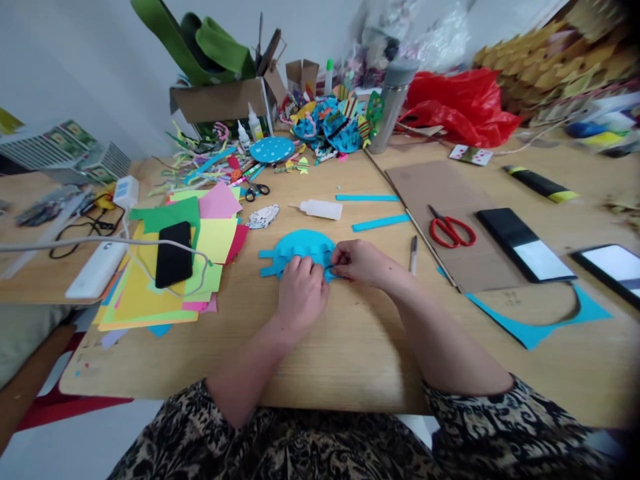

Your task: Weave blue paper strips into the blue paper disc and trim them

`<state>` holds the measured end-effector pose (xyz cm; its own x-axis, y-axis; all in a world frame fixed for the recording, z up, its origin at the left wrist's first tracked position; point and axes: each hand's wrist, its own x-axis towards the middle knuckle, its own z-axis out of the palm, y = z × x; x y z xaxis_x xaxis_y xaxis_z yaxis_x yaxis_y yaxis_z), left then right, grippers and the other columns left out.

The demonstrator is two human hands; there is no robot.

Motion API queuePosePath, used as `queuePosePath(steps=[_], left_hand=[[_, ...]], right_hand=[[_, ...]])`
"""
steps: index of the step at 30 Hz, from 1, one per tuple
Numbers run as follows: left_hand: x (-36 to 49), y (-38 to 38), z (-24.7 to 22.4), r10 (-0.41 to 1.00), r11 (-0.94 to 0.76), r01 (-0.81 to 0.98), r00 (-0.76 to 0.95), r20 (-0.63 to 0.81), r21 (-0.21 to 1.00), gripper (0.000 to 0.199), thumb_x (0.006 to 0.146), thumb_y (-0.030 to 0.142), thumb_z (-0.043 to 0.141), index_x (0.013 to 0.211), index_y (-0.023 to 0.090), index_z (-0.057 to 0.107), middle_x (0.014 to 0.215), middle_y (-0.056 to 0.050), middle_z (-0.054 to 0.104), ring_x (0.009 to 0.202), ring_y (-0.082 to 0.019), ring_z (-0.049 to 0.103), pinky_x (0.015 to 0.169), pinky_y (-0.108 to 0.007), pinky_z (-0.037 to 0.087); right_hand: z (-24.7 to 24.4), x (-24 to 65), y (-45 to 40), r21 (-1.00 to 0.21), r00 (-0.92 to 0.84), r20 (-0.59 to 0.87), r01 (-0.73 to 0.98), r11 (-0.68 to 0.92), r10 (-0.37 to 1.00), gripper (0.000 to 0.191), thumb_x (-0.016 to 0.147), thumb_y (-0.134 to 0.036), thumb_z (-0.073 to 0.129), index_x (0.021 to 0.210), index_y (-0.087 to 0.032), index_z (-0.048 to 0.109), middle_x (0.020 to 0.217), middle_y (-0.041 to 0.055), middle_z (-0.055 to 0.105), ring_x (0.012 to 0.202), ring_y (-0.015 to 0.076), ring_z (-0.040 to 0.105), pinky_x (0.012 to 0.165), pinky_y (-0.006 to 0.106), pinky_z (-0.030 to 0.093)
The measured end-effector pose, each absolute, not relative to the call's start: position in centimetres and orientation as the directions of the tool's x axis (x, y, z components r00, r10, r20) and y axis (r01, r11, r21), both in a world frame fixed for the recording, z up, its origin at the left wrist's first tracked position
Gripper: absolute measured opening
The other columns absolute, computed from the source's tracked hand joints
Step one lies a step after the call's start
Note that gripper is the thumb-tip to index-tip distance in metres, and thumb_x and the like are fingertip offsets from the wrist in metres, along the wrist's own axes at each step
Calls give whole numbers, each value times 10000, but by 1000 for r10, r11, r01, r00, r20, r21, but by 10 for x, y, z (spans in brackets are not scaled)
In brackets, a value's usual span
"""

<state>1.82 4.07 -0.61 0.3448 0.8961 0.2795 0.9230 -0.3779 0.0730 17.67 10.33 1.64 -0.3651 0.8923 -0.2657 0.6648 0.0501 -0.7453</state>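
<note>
Now: blue paper disc (303, 240) on table (345, 347), under both hands. Left hand (303, 287) lies on top, fingers loosely bent, pressing, gripping nothing; right hand (357, 261) pinches disc's right edge, exact hold partly hidden. Best: keep left pressure even, pinch lightly, avoid creasing thin paper. Counts, relative to disc: two tabs (267, 272) off left edge; one pen (414, 255) right; one red-handled scissors (453, 233) farther right; two loose strips (380, 223) beyond, right; one white bottle (321, 209) just beyond; one black-handled scissors (257, 193) beyond, left.

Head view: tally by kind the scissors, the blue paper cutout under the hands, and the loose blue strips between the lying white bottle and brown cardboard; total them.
Scissors: 2
Blue paper cutout: 1
Loose blue strips: 2
Total: 5
</note>
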Motion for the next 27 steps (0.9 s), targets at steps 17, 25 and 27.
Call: queuePosePath(steps=[17, 25, 27], left_hand=[[17, 21, -3, 875, -423, 900, 376, 306, 103, 94, 820, 121, 510, 782, 174, 578, 759, -72, 611, 871, -260, 494, 750, -400, 434], [22, 15, -5, 849, -486, 872, 453, 272, 66, 370, 839, 157, 503, 1194, 109, 594, 948, -112, 657, 896, -271, 506, 763, -419, 441], [23, 14, -5, 857, -477, 877, 450, 249, 57, 396, 840, 159, 499, 1224, 118, 587, 971, -117, 652, 910, -276, 507, 768, -422, 441]], right_hand=[[21, 175, 103, -556, -279, -330, 829, 53, 902, 156, 650, -161, 646, 631, -203, 497, 545, -35, 536, 539, 118, 491, 487, 237, 304], [18, 174, 104, -532, -289, -286, 841, 100, 914, 155, 637, -149, 636, 662, -209, 494, 590, -19, 554, 570, 126, 496, 503, 236, 307], [18, 174, 104, -525, -284, -287, 846, 98, 915, 155, 641, -157, 639, 669, -208, 495, 589, -21, 552, 560, 120, 486, 501, 231, 303]])
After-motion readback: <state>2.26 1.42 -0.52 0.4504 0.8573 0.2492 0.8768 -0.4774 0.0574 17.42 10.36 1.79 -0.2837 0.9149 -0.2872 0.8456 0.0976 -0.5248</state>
